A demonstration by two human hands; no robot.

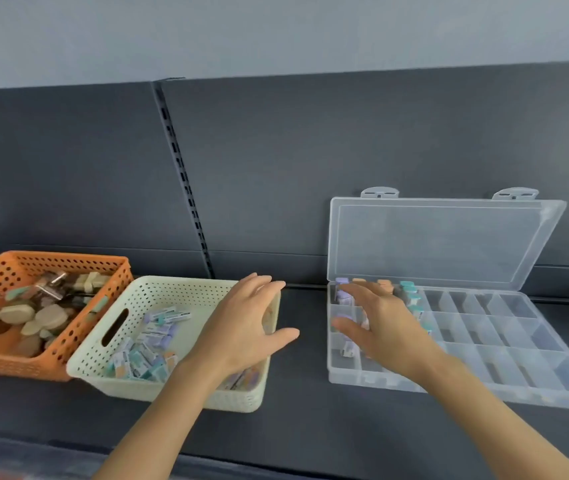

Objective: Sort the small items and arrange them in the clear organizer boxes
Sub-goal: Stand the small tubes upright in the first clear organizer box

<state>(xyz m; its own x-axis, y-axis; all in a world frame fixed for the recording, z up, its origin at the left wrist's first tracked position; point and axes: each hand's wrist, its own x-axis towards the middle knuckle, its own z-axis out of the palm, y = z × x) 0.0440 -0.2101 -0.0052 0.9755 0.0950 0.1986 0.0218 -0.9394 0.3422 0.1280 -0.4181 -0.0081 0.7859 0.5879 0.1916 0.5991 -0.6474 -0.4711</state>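
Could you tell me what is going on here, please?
A person is sorting small pastel items from a cream basket into a clear organizer box with its lid open. The left hand is spread above the basket, the right hand over the box's left compartments, which already hold some items; neither visibly holds anything. An orange basket of other pieces sits at far left.

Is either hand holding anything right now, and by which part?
Nothing is held: the left hand is spread open over the cream basket, the right hand over the clear organizer box.
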